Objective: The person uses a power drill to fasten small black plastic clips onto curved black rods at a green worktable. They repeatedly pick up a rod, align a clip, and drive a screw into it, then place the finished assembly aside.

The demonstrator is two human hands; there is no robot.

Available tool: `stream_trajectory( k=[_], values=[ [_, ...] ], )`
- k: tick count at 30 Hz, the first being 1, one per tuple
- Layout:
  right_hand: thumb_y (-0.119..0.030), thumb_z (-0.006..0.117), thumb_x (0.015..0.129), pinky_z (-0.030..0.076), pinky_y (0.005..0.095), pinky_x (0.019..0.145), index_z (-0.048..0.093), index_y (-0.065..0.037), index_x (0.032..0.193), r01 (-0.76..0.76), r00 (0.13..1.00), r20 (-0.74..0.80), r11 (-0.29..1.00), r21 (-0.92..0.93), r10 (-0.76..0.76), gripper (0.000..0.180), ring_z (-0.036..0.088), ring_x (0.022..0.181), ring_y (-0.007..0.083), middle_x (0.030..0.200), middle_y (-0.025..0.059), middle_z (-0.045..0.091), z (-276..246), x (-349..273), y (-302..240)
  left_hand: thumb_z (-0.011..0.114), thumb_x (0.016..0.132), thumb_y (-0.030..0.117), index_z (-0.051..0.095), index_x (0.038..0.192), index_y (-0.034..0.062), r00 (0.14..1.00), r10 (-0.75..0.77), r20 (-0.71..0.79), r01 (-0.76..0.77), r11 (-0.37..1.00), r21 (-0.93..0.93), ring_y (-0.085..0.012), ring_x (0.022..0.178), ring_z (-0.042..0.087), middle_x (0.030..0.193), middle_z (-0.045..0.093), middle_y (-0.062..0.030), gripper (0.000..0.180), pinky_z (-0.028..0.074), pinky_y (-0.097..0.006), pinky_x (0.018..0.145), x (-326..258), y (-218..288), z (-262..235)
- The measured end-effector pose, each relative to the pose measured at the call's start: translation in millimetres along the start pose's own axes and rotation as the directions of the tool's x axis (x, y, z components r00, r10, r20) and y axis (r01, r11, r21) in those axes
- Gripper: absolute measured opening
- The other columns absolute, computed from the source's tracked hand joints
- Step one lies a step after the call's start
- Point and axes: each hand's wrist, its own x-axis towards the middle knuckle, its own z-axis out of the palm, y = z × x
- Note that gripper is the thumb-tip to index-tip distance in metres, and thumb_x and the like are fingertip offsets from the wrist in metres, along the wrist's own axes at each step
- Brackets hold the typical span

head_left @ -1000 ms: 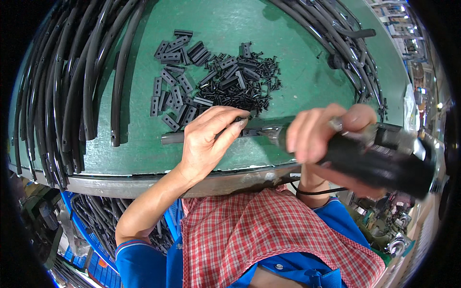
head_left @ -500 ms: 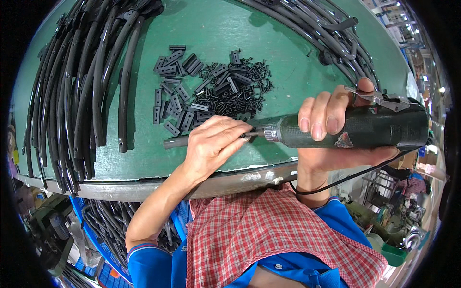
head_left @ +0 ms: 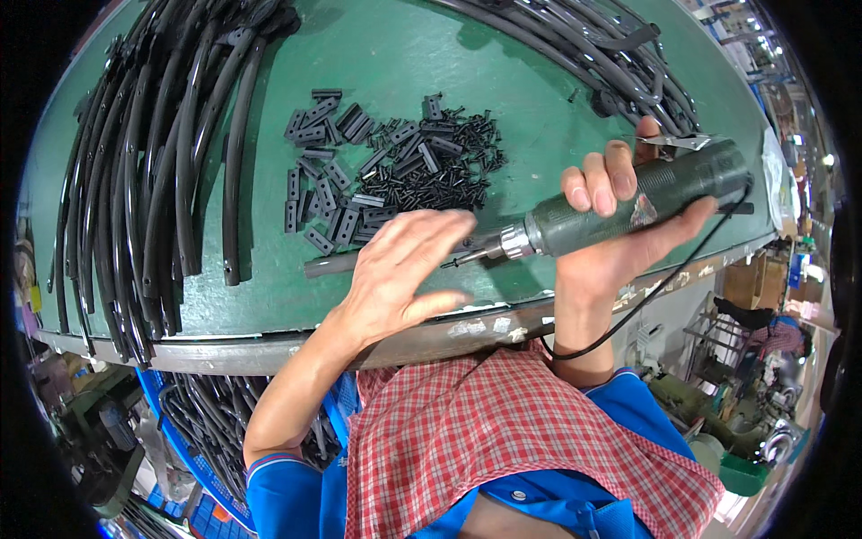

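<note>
My right hand (head_left: 600, 262) grips a dark green power screwdriver (head_left: 682, 180) with a metal lever along its upper side. The screwdriver is tilted, its bit (head_left: 471, 258) pointing down and left toward my left hand. Fingers apart, my left hand (head_left: 386, 274) lies over a dark tube (head_left: 329, 266) on the bench, and the thumb stands off from the fingers. The bit tip shows in the gap between thumb and fingers, below the tube. My left hand hides the middle of the tube. A pile of small black screws (head_left: 440, 184) lies just beyond, beside several slotted black blocks (head_left: 329, 193).
Several curved black tubes (head_left: 184, 171) lie in a bundle at left on the green bench (head_left: 287, 305); more bent tubes (head_left: 593, 58) lie at far right. A black cord (head_left: 620, 334) hangs from the screwdriver. Below the bench edge, a blue crate (head_left: 193, 449) holds more tubes.
The screwdriver has tilted, its rear end swinging up and left and its bit dropping below the tube. My left fingers have opened from their pinch near the bit.
</note>
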Motion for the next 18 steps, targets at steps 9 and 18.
stream_trajectory(
  k=[9,18],
  values=[
    [-0.051,0.050,0.091,0.035,0.0247,0.055,0.050,0.000,0.121,0.134,0.968,-0.239,0.957,0.256,-0.072,0.059,0.038,0.058,0.0081,0.071,-0.0022,0.039,-25,-8,-77,0.070,0.072,0.026,0.060,0.110,0.0068,0.958,-0.107,0.267,-0.014,0.909,0.416,-0.0257,0.092,0.054,0.088,0.059,-0.0065,0.044,0.043,-0.039,0.080,27,11,22],
    [-0.040,0.053,0.095,0.037,0.0238,0.054,0.041,0.006,0.128,0.232,0.969,-0.152,0.928,0.292,-0.195,0.058,0.041,0.059,0.0095,0.072,0.0007,0.041,-37,-44,-120,0.064,0.077,0.010,0.063,0.108,0.0145,0.982,-0.031,-0.187,0.132,0.820,0.557,-0.0236,0.068,0.063,0.085,0.064,-0.0068,0.031,0.053,-0.036,0.055,27,14,-82]
  ],
)
